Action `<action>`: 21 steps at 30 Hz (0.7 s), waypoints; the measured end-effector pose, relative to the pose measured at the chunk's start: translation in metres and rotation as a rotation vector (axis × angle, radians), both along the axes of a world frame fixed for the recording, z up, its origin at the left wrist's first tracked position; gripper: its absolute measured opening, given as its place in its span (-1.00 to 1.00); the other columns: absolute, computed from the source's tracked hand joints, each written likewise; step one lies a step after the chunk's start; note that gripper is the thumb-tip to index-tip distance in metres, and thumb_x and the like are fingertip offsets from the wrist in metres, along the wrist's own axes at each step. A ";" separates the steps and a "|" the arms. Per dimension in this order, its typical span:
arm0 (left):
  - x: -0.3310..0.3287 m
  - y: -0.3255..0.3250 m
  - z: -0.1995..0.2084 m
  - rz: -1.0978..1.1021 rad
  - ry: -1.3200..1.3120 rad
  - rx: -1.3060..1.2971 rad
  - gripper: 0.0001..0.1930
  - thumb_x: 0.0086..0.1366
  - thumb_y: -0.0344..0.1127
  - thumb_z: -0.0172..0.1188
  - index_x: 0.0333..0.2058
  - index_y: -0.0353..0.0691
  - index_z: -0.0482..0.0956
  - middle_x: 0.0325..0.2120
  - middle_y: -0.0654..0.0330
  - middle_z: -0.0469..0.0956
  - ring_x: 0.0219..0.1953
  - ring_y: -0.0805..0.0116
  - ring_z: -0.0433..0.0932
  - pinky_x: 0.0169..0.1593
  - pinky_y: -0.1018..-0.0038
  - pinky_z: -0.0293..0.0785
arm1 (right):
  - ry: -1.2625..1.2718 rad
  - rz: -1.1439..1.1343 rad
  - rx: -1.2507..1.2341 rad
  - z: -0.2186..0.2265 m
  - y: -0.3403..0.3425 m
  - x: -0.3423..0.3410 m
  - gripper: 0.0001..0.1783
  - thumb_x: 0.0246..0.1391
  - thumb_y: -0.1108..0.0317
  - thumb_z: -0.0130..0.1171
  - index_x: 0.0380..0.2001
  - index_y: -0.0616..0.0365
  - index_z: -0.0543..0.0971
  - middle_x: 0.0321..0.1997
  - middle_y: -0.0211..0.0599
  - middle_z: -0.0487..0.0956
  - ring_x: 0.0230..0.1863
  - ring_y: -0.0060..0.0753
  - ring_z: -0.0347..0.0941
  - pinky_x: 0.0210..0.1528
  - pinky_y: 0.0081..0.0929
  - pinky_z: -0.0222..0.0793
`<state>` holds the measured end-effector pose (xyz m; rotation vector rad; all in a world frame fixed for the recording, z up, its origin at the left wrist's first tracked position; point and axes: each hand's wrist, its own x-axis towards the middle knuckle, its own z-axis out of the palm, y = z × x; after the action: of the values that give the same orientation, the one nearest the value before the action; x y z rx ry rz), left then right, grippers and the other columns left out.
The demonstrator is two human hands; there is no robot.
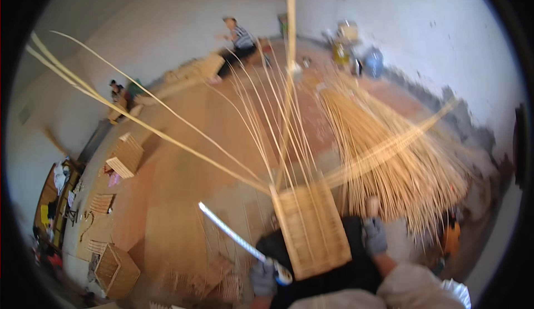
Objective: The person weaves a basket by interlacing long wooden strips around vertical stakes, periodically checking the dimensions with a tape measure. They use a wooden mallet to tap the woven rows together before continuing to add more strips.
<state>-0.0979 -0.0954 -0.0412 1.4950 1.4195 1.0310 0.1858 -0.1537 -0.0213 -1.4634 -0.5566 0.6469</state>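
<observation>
A woven wicker panel point(312, 231) rests over the dark cloth on my lap, with long pale strips fanning out from its far end. My left hand point(262, 278), in a grey glove, is closed round a tape measure point(283, 274) beside the panel's near left corner. The tape's pale blade point(231, 231) sticks out toward the far left, its end in the air. On the panel's right side is my right hand point(374, 235), also in a grey glove with bare fingertips; blur hides whether it grips anything.
A large heap of loose wicker rods point(389, 159) spreads on the floor at right. Woven boxes point(127, 154) stand at left, one nearer point(117, 271). Two people sit by the far wall, one in a striped top point(242, 38). A blue water jug point(373, 63) stands at the back right.
</observation>
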 end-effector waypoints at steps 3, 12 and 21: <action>0.006 0.000 -0.003 -0.030 -0.374 0.033 -0.58 0.14 0.07 0.00 -0.53 -0.24 0.44 -0.70 0.30 0.39 -0.66 0.54 0.34 -0.60 0.60 0.24 | 0.222 0.042 -0.105 -0.002 -0.004 0.005 -0.82 0.04 0.19 -0.03 -0.52 0.02 0.33 -0.71 -0.57 0.24 -0.74 -0.73 0.12 -0.73 -0.74 0.06; 0.020 -0.030 0.005 -0.213 -0.371 0.112 -0.59 0.10 -0.07 0.11 -0.34 -0.39 0.51 -0.68 0.26 0.41 -0.64 0.56 0.34 -0.54 0.60 0.30 | 0.410 0.388 -0.325 0.018 -0.103 -0.010 -0.79 0.07 0.24 -0.08 -0.31 0.12 0.41 -0.72 -0.55 0.27 -0.76 -0.73 0.13 -0.74 -0.75 0.06; 0.022 -0.032 0.002 -0.197 -0.493 -0.006 -0.62 0.07 -0.13 0.16 -0.38 -0.44 0.49 -0.36 0.02 0.52 -0.56 0.55 0.39 -0.50 0.64 0.31 | 0.247 0.065 -0.085 -0.044 -0.131 -0.015 -0.78 0.08 0.21 -0.11 -0.52 0.06 0.41 -0.69 -0.51 0.33 -0.69 -0.69 0.24 -0.68 -0.74 0.19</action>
<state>-0.0760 -0.1271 -0.0388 1.2336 0.9095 1.1675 0.1710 -0.2847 -0.0655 -1.4234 -0.3893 0.8975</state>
